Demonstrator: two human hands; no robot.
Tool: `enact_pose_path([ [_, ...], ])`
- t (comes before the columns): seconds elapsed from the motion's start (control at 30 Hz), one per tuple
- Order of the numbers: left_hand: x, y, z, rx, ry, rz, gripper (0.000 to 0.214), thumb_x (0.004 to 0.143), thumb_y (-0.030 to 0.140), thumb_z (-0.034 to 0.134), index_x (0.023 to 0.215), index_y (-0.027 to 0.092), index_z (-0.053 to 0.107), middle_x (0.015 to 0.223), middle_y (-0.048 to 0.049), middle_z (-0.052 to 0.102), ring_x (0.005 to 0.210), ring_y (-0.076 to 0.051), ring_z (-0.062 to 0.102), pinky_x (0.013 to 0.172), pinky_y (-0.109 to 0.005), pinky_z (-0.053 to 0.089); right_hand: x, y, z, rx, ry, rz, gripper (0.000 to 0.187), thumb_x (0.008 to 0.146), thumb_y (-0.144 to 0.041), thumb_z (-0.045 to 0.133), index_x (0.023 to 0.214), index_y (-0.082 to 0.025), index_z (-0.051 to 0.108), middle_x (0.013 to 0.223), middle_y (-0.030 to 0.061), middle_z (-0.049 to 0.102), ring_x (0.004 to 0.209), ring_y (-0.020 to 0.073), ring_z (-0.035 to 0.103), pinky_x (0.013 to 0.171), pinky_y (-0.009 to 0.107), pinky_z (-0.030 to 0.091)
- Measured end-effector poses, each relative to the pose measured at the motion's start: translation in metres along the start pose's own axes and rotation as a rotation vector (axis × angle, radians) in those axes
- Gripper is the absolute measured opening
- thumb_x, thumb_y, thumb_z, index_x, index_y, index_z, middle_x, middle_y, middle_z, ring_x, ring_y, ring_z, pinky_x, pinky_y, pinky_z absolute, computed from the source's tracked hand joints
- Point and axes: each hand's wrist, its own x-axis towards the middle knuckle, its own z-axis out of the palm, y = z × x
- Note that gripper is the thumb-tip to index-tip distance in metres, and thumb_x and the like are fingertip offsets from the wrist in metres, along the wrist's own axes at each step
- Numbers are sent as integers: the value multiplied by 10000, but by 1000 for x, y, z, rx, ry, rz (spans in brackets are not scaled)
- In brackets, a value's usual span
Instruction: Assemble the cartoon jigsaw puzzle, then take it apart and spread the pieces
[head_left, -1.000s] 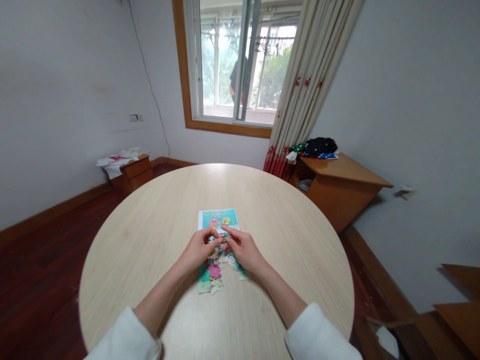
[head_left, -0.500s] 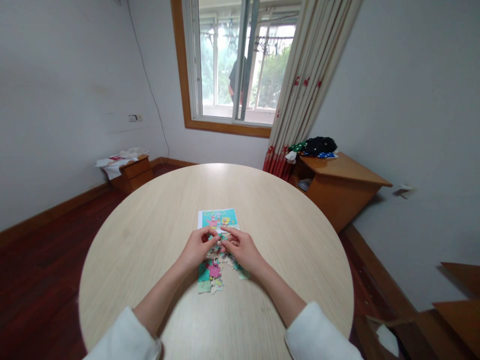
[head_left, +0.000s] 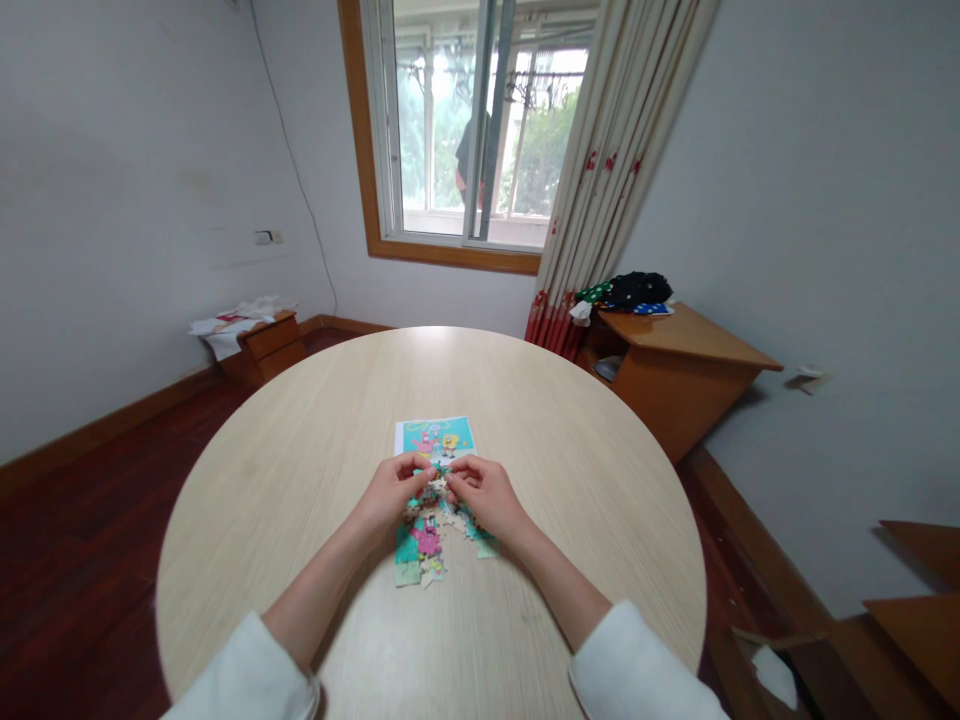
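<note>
Both my hands meet over a loose heap of jigsaw pieces [head_left: 439, 492] on the round table. My left hand [head_left: 396, 488] has thumb and forefinger pinched together on a small jigsaw piece, mostly covered by the fingertips. Facing it, my right hand [head_left: 486, 490] is closed in a pinch at the same spot, with a small piece at its fingertips. Just beyond the fingers lies a cartoon picture sheet [head_left: 439, 437], its lower edge partly hidden. Nearer to me is a joined section of jigsaw [head_left: 409, 552] with a pink figure and green edge pieces.
The pale wooden table [head_left: 300, 480] fills the middle of the view. A wooden desk [head_left: 686, 335] with cloths on top stands at the right rear, beside a curtain [head_left: 600, 190]. At the left rear is a low wooden cabinet [head_left: 271, 345].
My right forefinger, stretched over the picture sheet before, has drawn back and bent toward the thumb. More of the picture sheet shows. My left hand has barely moved.
</note>
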Motion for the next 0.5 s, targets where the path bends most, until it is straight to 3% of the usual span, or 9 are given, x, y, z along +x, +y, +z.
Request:
enact_pose_path([
  [0.3,-2,0,1,-48,-43,-11,296,598,410,715,620,152,572,551,20,485,524,-99,435,522,-237,334,-2,-8,-2,-85,23,63,250,658,-395,653,643,-175,534,503,-42,533,439,90,497,420,196,348],
  [0.5,-1,9,1,-104,28,-61,304,581,400,700,579,161,513,544,31,472,514,-83,418,501,-222,310,-2,-8,-4,-193,50,-4,311,694,-446,611,575,-182,499,476,-48,464,441,78,389,419,201,276],
])
